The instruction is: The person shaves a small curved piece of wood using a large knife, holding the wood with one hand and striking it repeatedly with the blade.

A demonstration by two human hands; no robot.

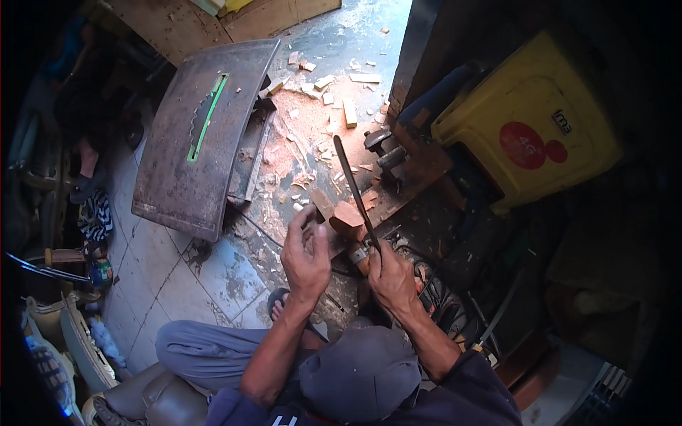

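My right hand (394, 280) is closed round the lower end of a long, dark, flat file (351, 177), which slants up and away with its rounded tip farthest from me. Just left of the file stands a reddish wood piece (348, 215) with a pale cut face. Below it, a shiny metal band (359, 253) shows beside my right hand. My left hand (307, 263) is open next to the wood piece, fingers apart and slightly curled. Past its fingertips a brown wood strip (322, 204) sticks out; whether they touch cannot be made out.
A table saw (170, 170) with a green-edged blade slot stands at the left. Sawdust (320, 128) and offcuts litter the floor ahead. A bench vise (387, 149) sits beyond the wood. At the right is a yellow plastic chair (469, 135); cables and tools lie beside my right forearm.
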